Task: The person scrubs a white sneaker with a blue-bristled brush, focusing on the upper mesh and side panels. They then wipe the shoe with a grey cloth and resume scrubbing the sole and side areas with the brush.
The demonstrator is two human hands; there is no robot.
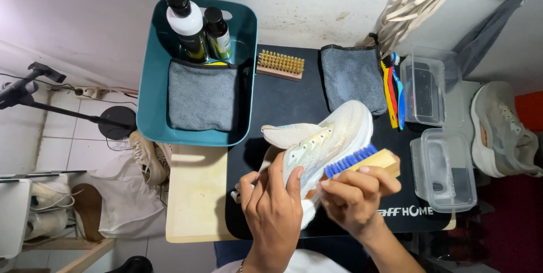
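Left hand (274, 205) gripping shoe (322, 140) at mat (283, 100) centre; right hand (353, 194) clamped on brush (365, 161), blue bristles against shoe's side. Bin (153, 86) at ten o'clock, tubs (447, 168) at three.

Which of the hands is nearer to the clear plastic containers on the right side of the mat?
Right. The right hand, gripping the blue-bristled brush, sits just left of the clear containers. The left hand holds the white sneaker farther left.
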